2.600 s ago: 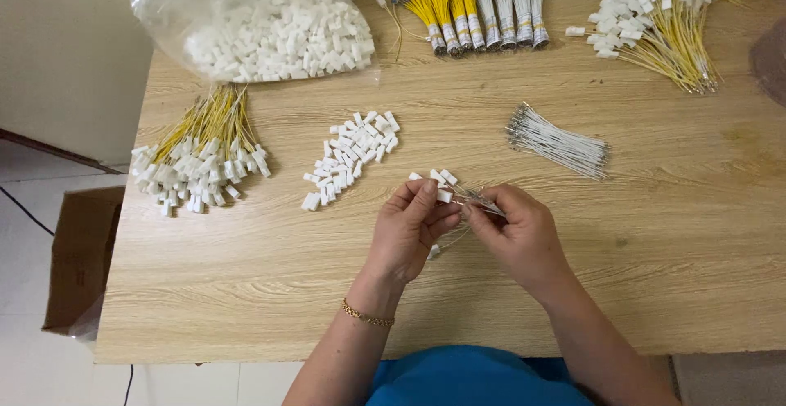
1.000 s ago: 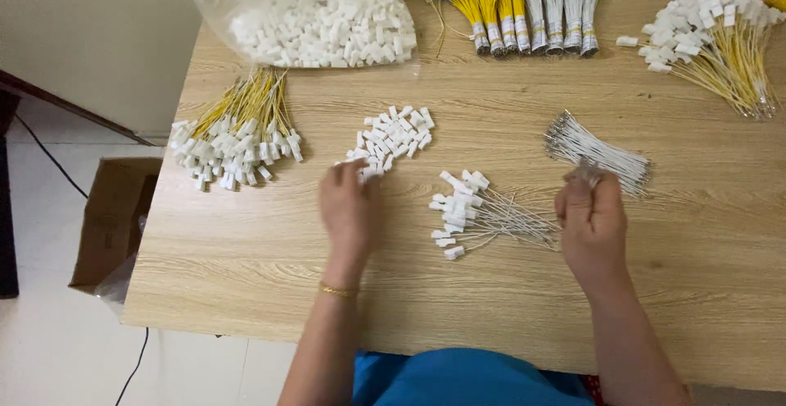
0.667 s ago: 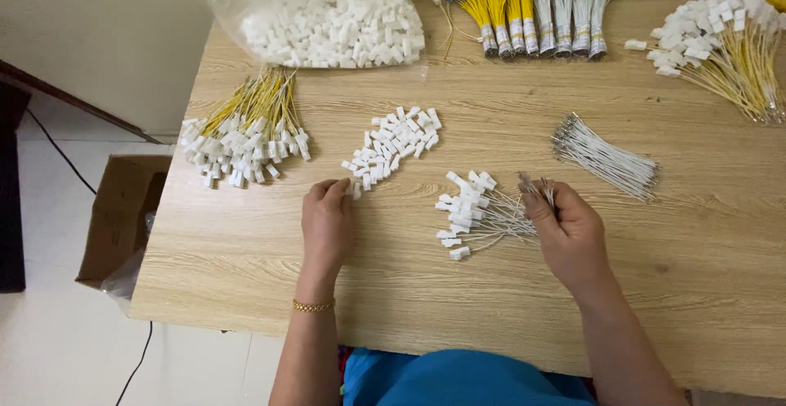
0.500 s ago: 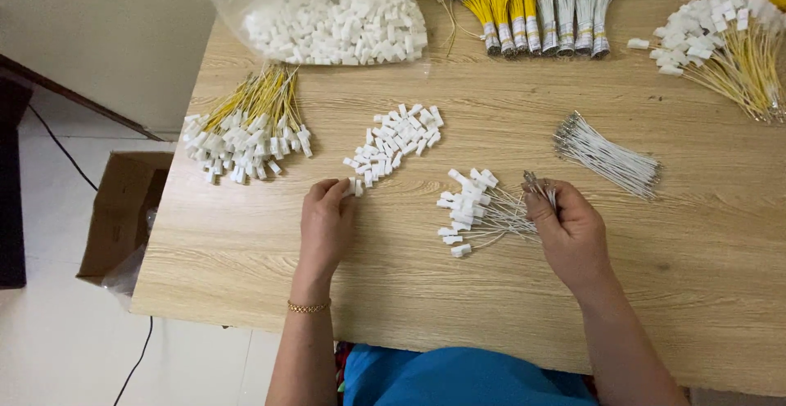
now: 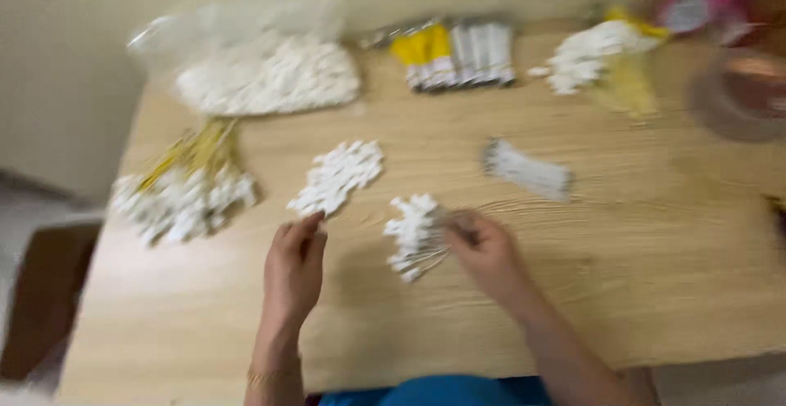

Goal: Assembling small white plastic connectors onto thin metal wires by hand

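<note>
The view is blurred by motion. My left hand (image 5: 295,267) rests on the wooden table (image 5: 639,275) with its fingertips at the near end of a loose pile of small white connectors (image 5: 337,177). My right hand (image 5: 485,252) lies on the stems of a small bunch of grey wires with white connectors (image 5: 416,232), fingers curled at the wire ends. Whether it pinches a wire is too blurred to tell. A separate bundle of bare grey wires (image 5: 528,170) lies further back to the right.
A clear bag of white connectors (image 5: 266,74) sits at the back left. Yellow-wired connector bunches lie at left (image 5: 184,193) and back right (image 5: 602,58). Bundled yellow and grey wires (image 5: 458,54) lie at the back. A pink object (image 5: 692,1) and a brown box (image 5: 37,308) flank the table.
The head camera has swung so the scene slid left and down and blurred. My left hand edged toward the loose connector pile. My right hand stays on the wire bunch.
</note>
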